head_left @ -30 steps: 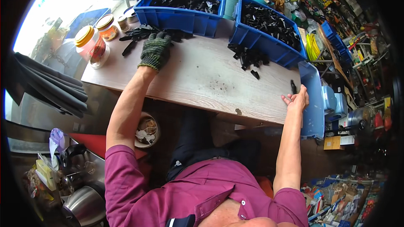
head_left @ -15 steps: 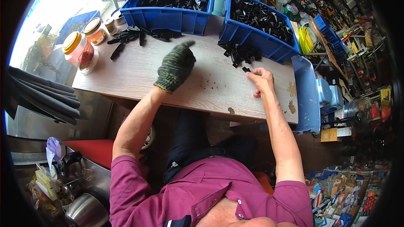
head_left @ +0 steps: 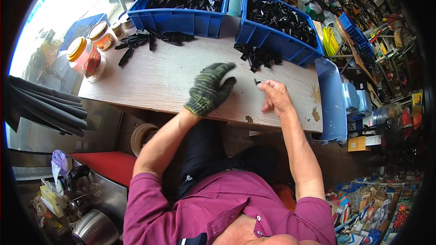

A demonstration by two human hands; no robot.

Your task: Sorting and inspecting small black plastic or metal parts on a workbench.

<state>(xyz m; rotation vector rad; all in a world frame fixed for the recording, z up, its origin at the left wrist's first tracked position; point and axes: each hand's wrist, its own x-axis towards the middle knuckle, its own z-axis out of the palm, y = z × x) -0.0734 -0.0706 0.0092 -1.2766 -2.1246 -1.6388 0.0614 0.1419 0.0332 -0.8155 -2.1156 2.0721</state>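
Note:
My left hand point(head_left: 211, 88), in a dark green knitted glove, hovers over the middle of the table with thumb and fingers apart and nothing between them. To its right, my bare right hand point(head_left: 276, 96) pinches a small black plastic part point(head_left: 257, 81) between thumb and fingertips. Just beyond that hand lies a loose pile of similar black parts point(head_left: 259, 58), in front of the right blue bin. Another pile of longer black pieces point(head_left: 136, 41) lies at the far left of the table, away from both hands.
Two blue bins, the left one point(head_left: 177, 22) and the right one point(head_left: 281, 41), stand at the table's back, filled with black parts. Jars with yellow lids point(head_left: 84, 59) stand at the left edge. A light blue plastic tray point(head_left: 331, 104) borders the table's right end.
My left hand has moved right and nearer to me, its fingers opening toward the right hand. My right hand has drawn back from the pile, slightly left, carrying the small black part.

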